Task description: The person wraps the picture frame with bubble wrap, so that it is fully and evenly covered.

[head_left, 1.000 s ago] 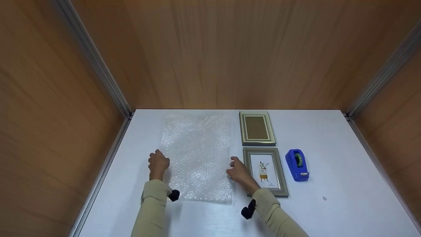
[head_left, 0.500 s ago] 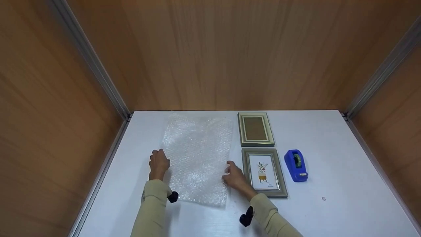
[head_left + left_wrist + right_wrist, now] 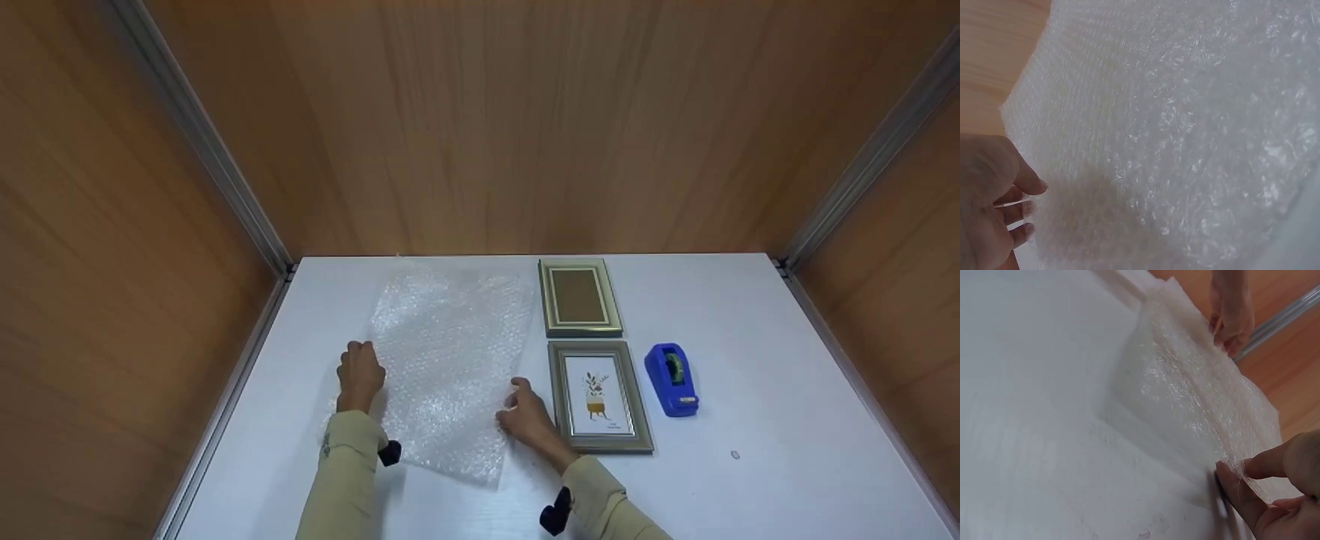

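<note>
A clear sheet of bubble wrap [image 3: 450, 360] lies slanted across the left half of the white table, its near edge lifted a little off the surface in the right wrist view. At its left edge my left hand [image 3: 361, 375] pinches the sheet between thumb and fingers [image 3: 1027, 174]. My right hand [image 3: 529, 416] grips the right edge, with thumb and forefinger [image 3: 1269, 464] closed on the plastic. Just right of that hand lies a grey picture frame [image 3: 641, 405] with a plant print in it.
Behind the grey frame lies a gold-green picture frame [image 3: 551, 296] with a brown centre. A blue tape dispenser [image 3: 679, 397] stands to the right. A small clear scrap [image 3: 735, 454] lies near it. Wooden panels [image 3: 480, 150] wall the white table [image 3: 810, 420] at back and sides.
My right hand has drawn the sheet's right edge toward me and leftward, so the bubble wrap has turned askew. The left hand has stayed nearly in place.
</note>
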The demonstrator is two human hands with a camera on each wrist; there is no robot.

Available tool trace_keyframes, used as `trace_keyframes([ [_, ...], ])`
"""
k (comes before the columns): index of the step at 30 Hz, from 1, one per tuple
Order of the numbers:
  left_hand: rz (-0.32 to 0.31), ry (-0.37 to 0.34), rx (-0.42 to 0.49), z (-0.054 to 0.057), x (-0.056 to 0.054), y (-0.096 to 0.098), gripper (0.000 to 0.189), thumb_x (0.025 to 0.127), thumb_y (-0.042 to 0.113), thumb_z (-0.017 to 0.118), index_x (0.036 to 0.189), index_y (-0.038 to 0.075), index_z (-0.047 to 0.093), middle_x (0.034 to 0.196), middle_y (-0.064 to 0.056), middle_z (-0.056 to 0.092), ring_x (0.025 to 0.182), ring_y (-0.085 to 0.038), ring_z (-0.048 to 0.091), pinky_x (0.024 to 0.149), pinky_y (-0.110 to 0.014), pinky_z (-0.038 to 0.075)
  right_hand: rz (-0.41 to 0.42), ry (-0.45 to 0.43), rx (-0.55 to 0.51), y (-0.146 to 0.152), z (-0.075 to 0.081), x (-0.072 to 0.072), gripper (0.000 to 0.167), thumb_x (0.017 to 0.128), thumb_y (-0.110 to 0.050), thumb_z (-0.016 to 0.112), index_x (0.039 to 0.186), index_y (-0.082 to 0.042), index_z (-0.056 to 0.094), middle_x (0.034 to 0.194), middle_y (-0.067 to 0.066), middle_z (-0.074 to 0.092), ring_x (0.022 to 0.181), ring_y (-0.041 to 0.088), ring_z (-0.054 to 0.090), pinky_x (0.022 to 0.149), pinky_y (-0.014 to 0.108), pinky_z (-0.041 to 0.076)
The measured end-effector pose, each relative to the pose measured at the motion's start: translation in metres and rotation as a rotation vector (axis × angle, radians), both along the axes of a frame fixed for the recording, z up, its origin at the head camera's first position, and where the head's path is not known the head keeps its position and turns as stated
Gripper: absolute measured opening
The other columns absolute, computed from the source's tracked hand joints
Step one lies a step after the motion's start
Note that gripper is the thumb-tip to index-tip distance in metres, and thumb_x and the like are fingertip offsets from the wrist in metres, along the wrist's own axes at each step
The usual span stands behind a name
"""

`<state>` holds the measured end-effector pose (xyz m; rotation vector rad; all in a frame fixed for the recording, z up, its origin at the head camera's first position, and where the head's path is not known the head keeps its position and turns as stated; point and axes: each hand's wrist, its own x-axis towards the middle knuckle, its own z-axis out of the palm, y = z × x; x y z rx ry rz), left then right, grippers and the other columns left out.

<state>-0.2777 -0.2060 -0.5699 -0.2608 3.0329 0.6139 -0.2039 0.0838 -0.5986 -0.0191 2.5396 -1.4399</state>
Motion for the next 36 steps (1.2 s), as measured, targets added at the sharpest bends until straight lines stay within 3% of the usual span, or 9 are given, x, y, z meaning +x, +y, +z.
trace_keyframes([
  [6, -0.006, -0.001, -0.003, -0.003, -0.004, 0.0, 0.033, 0.09, 0.0, 0.054, 0.121, -0.013, 0.052, 0.125, -0.033, 0.048, 0.115, -0.048, 0.05, 0.09, -0.057, 0.047, -0.01, -0.001, -0.012, -0.005, -0.002, 0.005, 0.068, 0.082, -0.004, 0.064, 0.139, 0.008, 0.029, 0.1, 0.013, 0.056, 0.081, 0.019, 0.057, 0.066, 0.031, 0.052],
  [16, -0.004, -0.002, 0.024, 0.002, -0.005, -0.003, 0.04, 0.09, 0.002, 0.053, 0.128, -0.011, 0.048, 0.126, -0.032, 0.048, 0.115, -0.048, 0.049, 0.092, -0.058, 0.045, -0.026, -0.016, -0.029, -0.006, 0.001, 0.007, 0.068, 0.084, -0.008, 0.066, 0.14, 0.007, 0.03, 0.1, 0.013, 0.056, 0.079, 0.017, 0.058, 0.065, 0.03, 0.052],
  [20, 0.028, -0.028, 0.061, 0.007, -0.002, -0.002, 0.047, 0.092, 0.006, 0.046, 0.136, -0.008, 0.04, 0.137, -0.034, 0.038, 0.126, -0.051, 0.038, 0.102, -0.063, 0.033, -0.032, -0.017, -0.031, -0.002, 0.003, 0.007, 0.069, 0.086, -0.012, 0.066, 0.14, 0.008, 0.03, 0.104, 0.016, 0.057, 0.077, 0.018, 0.061, 0.063, 0.029, 0.054],
  [24, 0.057, -0.043, 0.096, 0.013, -0.002, 0.003, 0.053, 0.095, 0.013, 0.044, 0.143, -0.006, 0.031, 0.147, -0.033, 0.023, 0.137, -0.05, 0.018, 0.111, -0.065, 0.017, -0.053, 0.028, 0.002, 0.005, 0.008, 0.006, 0.066, 0.087, -0.016, 0.067, 0.14, 0.006, 0.033, 0.108, 0.017, 0.057, 0.087, 0.022, 0.062, 0.07, 0.034, 0.055],
  [28, 0.071, -0.006, 0.131, 0.022, -0.005, 0.013, 0.055, 0.096, 0.017, 0.046, 0.144, -0.004, 0.03, 0.15, -0.03, 0.019, 0.14, -0.047, 0.014, 0.113, -0.063, 0.014, -0.056, 0.086, 0.002, 0.015, 0.017, 0.006, 0.063, 0.089, -0.015, 0.066, 0.139, 0.006, 0.035, 0.114, 0.021, 0.055, 0.093, 0.025, 0.061, 0.074, 0.037, 0.055],
  [36, 0.088, 0.105, 0.224, 0.027, 0.001, 0.042, 0.053, 0.095, 0.018, 0.053, 0.143, -0.001, 0.037, 0.151, -0.025, 0.024, 0.141, -0.042, 0.019, 0.115, -0.057, 0.021, -0.122, 0.074, -0.058, 0.042, 0.034, 0.005, 0.061, 0.091, -0.019, 0.064, 0.143, -0.002, 0.036, 0.126, 0.02, 0.052, 0.105, 0.027, 0.062, 0.078, 0.035, 0.056],
])
